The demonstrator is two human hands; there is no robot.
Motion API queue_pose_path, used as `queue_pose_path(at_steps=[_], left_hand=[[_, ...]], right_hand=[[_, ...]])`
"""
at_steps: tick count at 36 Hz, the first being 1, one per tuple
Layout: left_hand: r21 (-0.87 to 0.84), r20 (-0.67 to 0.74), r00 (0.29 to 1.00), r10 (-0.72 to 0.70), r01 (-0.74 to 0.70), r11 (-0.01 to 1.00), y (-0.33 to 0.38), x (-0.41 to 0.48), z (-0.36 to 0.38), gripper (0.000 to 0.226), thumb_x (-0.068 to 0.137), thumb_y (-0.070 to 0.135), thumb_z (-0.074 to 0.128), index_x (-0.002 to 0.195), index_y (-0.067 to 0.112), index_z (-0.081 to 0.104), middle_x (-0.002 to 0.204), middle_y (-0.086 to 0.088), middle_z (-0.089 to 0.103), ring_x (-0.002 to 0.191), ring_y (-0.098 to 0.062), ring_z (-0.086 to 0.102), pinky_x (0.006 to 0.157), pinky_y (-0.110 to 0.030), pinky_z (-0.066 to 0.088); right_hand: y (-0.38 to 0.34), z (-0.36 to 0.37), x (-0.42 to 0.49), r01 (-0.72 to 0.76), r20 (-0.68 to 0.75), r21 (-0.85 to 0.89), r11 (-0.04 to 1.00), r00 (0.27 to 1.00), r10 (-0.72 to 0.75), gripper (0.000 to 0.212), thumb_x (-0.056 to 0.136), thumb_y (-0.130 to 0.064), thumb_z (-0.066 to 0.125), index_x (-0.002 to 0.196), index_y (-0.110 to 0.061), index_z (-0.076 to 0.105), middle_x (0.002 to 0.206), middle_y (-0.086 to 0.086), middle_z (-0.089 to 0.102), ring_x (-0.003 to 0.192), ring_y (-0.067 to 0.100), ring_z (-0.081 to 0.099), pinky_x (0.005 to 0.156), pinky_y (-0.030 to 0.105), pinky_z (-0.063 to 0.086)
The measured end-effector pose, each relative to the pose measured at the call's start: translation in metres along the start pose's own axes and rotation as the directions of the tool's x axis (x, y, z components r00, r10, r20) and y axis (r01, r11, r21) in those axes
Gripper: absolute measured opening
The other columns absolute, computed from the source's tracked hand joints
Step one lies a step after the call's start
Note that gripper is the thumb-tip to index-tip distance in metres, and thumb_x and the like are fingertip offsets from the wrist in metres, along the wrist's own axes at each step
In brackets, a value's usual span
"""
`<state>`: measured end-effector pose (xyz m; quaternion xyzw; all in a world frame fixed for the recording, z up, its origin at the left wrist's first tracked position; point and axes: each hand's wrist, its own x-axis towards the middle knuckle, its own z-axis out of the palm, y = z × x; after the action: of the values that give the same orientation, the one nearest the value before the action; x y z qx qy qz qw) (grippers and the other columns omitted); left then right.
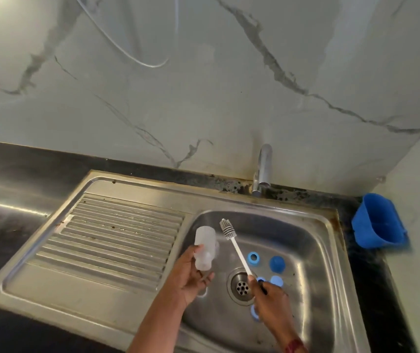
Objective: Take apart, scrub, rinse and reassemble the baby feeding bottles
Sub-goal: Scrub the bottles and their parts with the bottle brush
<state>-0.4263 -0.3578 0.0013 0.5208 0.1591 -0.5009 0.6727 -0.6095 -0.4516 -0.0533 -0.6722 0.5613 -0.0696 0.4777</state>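
Holding frosted translucent bottle [205, 244], left hand [191, 278] grip clamped round it, right hand [270, 299] grip clamped on white brush [237, 250]

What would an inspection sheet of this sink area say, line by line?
Surface: steel sink with a ribbed draining board, set in a dark worktop.
Job's things: clear bottle and white brush in hand; blue ring, blue cap and paler blue parts lie in the basin near the drain.
Clutter: blue tub on the worktop, right.
Hands: left hand grips the bottle; right hand grips the brush handle, bristles outside the bottle.
Cables: thin curved line across the wall; cannot tell if it is a cable.
Surroundings: marbled wall; tap, no water seen running.
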Motion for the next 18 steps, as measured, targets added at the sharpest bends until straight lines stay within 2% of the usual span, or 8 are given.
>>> queue_pose_path(at_steps=[3, 5, 6, 9, 11, 15, 16, 18], left_hand=[[-0.135, 0.057, 0.995, 0.085, -0.076, 0.988, 0.002, -0.013, 0.006, 0.016, 0.09, 0.019, 0.063, 0.104, 0.013, 0.062, 0.078, -0.011, 0.074, 0.082, -0.026, 0.061, 0.076, -0.038, 0.046], [-0.201, 0.067, 0.992, 0.105, -0.09, 0.976, 0.006, -0.016, 0.008, 0.023, 0.085, 0.017, 0.065, 0.107, 0.011, 0.061, 0.085, -0.015, 0.074, 0.086, -0.029, 0.062, 0.08, -0.042, 0.048], [-0.223, 0.065, 0.992, 0.106, -0.089, 0.971, 0.008, -0.016, 0.007, 0.03, 0.08, 0.016, 0.067, 0.109, 0.009, 0.061, 0.091, -0.017, 0.074, 0.087, -0.031, 0.063, 0.084, -0.044, 0.05], [-0.231, 0.06, 0.991, 0.123, -0.106, 0.967, 0.014, -0.013, 0.005, 0.043, 0.072, 0.015, 0.073, 0.112, 0.005, 0.06, 0.092, -0.02, 0.074, 0.088, -0.031, 0.064, 0.091, -0.05, 0.051], [-0.226, 0.051, 0.989, 0.137, -0.122, 0.966, 0.018, -0.01, 0.003, 0.045, 0.069, 0.016, 0.075, 0.11, 0.006, 0.06, 0.089, -0.018, 0.074, 0.092, -0.031, 0.061, 0.091, -0.049, 0.051], [-0.231, 0.031, 0.99, 0.136, -0.125, 0.965, 0.029, -0.007, 0.0, 0.06, 0.06, 0.016, 0.082, 0.114, 0.003, 0.059, 0.101, -0.022, 0.071, 0.108, -0.037, 0.056, 0.106, -0.053, 0.044], [-0.222, 0.025, 0.991, 0.135, -0.126, 0.967, 0.032, -0.008, -0.001, 0.066, 0.058, 0.017, 0.083, 0.117, 0.002, 0.058, 0.102, -0.022, 0.07, 0.106, -0.036, 0.058, 0.103, -0.052, 0.047], [-0.172, 0.009, 0.989, 0.146, -0.142, 0.975, 0.036, -0.013, -0.003, 0.073, 0.056, 0.021, 0.085, 0.122, 0.005, 0.057, 0.1, -0.019, 0.07, 0.092, -0.031, 0.065, 0.081, -0.044, 0.057]], right_hand=[[-0.009, -0.013, -0.009, 0.055, -0.01, 0.031, 0.998, 0.998, -0.054, 0.047, 0.094, -0.044, 0.058, 0.059, -0.014, 0.062, 0.073, 0.008, 0.062, 0.06, 0.011, 0.065, 0.066, 0.024, 0.053], [-0.013, -0.021, -0.014, 0.115, -0.013, 0.037, 0.993, 0.993, -0.115, 0.046, 0.097, -0.035, 0.059, 0.063, -0.004, 0.066, 0.078, 0.014, 0.059, 0.045, 0.001, 0.057, 0.049, 0.01, 0.041], [-0.014, -0.024, -0.015, 0.135, -0.005, 0.03, 0.99, 0.991, -0.135, 0.046, 0.097, -0.034, 0.058, 0.068, 0.0, 0.068, 0.081, 0.015, 0.062, 0.043, -0.002, 0.056, 0.047, 0.008, 0.038], [-0.014, -0.033, -0.02, 0.168, 0.008, -0.025, 0.985, 0.986, -0.168, 0.046, 0.097, -0.041, 0.056, 0.069, -0.007, 0.071, 0.082, 0.009, 0.069, 0.051, -0.006, 0.058, 0.053, 0.008, 0.04], [-0.014, -0.035, -0.024, 0.203, 0.007, -0.083, 0.976, 0.979, -0.203, 0.045, 0.096, -0.043, 0.058, 0.064, -0.013, 0.069, 0.077, 0.007, 0.064, 0.054, -0.004, 0.057, 0.056, 0.01, 0.041], [-0.012, -0.036, -0.028, 0.276, 0.0, -0.14, 0.951, 0.96, -0.279, 0.039, 0.094, -0.043, 0.062, 0.064, -0.02, 0.071, 0.053, -0.003, 0.05, 0.049, 0.001, 0.051, 0.053, 0.015, 0.04], [-0.011, -0.035, -0.029, 0.285, -0.001, -0.157, 0.946, 0.957, -0.289, 0.041, 0.094, -0.044, 0.063, 0.059, -0.022, 0.068, 0.048, -0.005, 0.046, 0.048, 0.003, 0.048, 0.053, 0.017, 0.038], [-0.01, -0.034, -0.034, 0.301, -0.001, -0.174, 0.938, 0.952, -0.306, 0.048, 0.093, -0.043, 0.064, 0.048, -0.028, 0.056, 0.043, -0.007, 0.044, 0.045, 0.005, 0.043, 0.051, 0.018, 0.035]])
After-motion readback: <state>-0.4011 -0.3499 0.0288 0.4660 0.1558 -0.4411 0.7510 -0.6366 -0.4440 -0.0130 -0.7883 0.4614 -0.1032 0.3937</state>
